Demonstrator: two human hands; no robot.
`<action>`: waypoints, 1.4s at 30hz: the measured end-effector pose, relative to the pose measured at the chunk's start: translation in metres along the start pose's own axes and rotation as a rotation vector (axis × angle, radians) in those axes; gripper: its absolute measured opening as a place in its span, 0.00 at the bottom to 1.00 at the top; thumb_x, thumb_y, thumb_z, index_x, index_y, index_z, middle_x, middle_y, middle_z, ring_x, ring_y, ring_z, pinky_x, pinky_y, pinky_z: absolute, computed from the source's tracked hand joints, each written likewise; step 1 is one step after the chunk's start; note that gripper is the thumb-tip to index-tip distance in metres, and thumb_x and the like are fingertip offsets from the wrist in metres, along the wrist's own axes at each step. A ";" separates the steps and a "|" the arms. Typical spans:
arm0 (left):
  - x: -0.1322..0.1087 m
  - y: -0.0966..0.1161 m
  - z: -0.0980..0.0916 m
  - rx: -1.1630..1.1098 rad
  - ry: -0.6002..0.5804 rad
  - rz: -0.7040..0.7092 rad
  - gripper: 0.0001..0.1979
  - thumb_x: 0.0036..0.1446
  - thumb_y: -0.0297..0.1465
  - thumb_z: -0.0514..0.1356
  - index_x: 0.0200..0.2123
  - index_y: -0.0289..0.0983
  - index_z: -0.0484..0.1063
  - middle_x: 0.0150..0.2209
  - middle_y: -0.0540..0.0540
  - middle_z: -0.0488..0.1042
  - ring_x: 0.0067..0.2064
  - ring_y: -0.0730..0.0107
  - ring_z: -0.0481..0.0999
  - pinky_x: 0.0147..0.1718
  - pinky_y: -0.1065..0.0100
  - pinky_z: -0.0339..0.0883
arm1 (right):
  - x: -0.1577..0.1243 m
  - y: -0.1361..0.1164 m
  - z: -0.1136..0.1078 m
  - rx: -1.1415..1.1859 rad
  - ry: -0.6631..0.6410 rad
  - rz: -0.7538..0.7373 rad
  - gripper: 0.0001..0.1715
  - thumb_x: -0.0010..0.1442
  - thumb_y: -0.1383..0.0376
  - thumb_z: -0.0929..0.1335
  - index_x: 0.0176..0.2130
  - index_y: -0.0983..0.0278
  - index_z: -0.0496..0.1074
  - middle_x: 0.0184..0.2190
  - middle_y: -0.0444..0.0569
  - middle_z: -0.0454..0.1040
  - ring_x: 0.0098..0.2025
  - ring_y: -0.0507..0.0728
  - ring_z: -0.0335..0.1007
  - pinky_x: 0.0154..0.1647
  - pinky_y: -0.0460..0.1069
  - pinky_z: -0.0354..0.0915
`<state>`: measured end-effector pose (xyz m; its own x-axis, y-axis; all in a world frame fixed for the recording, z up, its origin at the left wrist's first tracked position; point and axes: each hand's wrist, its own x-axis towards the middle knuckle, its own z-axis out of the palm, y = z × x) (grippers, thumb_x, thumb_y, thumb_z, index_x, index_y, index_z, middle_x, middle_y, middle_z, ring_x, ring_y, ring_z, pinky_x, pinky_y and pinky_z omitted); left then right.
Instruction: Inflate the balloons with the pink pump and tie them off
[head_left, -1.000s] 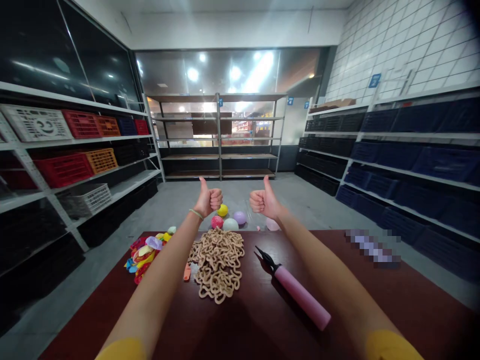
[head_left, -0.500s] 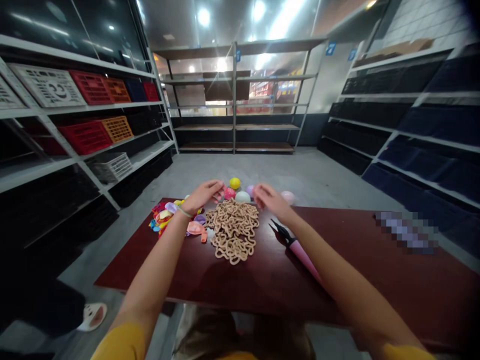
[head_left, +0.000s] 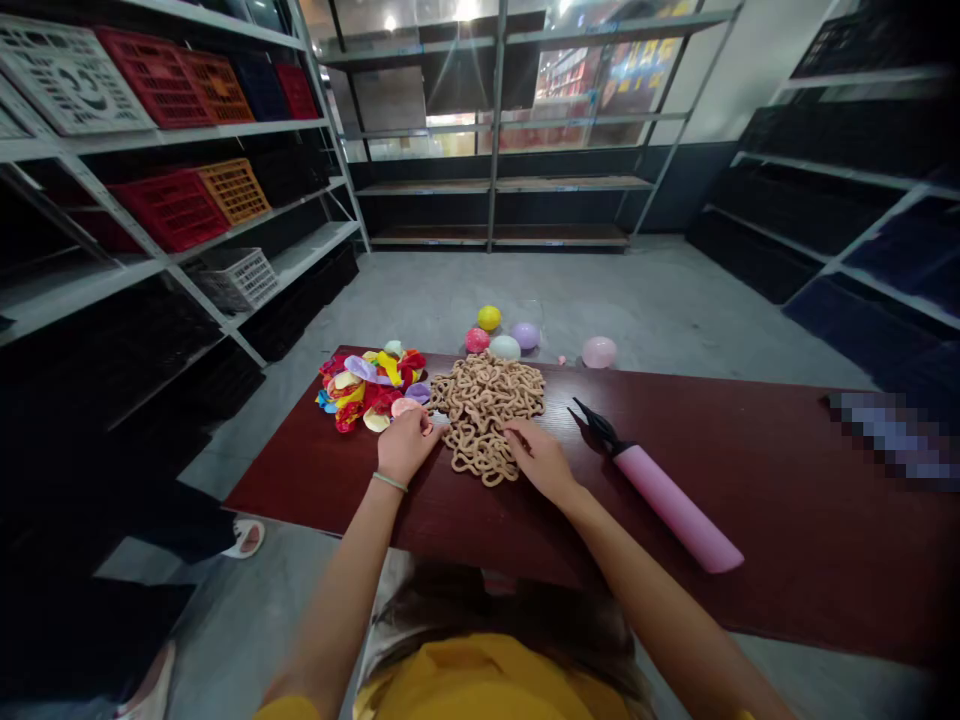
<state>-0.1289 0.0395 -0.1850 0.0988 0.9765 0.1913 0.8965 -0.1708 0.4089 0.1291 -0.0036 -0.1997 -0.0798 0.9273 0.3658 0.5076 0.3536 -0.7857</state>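
A person in a yellow top leans over a dark red counter (head_left: 787, 530) in a storeroom, both bare hands at a heap of beige looped clips (head_left: 487, 400) lying near the counter's far edge. The left hand (head_left: 403, 447), a pale band on its wrist, rests at the heap's left side with its fingers curled against a peach balloon (head_left: 407, 407); whether it grips anything cannot be made out from here. The right hand (head_left: 541, 458) lies low and loosely spread on the heap's near right edge, its fingertips (head_left: 516, 431) touching the loops and holding nothing.

Just left of the heap, touching it, sits a bright pile of uninflated balloons (head_left: 364, 380) in red, yellow, blue and lilac. To the right, apart from the heap, a pink hand pump (head_left: 671, 505) lies flat and slantwise on the counter, its black nozzle (head_left: 594, 425) pointing toward the loops.

On the grey floor beyond the counter rest five small inflated balloons: a yellow one (head_left: 489, 318), a deep pink one (head_left: 477, 340), a whitish one (head_left: 504, 347) and a lilac one (head_left: 525, 335) close together, and a pale pink one (head_left: 599, 351) off to the right. Metal shelving lines the walls, with red, orange and white crates (head_left: 172, 205) on the left racks.
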 end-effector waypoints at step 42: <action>-0.023 0.126 -0.041 -1.394 -0.972 -0.018 0.25 0.56 0.48 0.65 0.45 0.33 0.78 0.42 0.36 0.80 0.43 0.59 0.80 0.46 0.60 0.71 | 0.043 -0.072 -0.119 0.512 -0.450 0.178 0.13 0.53 0.64 0.72 0.41 0.63 0.73 0.29 0.42 0.73 0.26 0.49 0.64 0.23 0.43 0.62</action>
<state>-0.0360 -0.0103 -0.1011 0.7766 0.6030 -0.1825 -0.0790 0.3806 0.9214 0.1914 -0.0041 -0.0685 -0.4364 0.8981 0.0544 0.0874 0.1024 -0.9909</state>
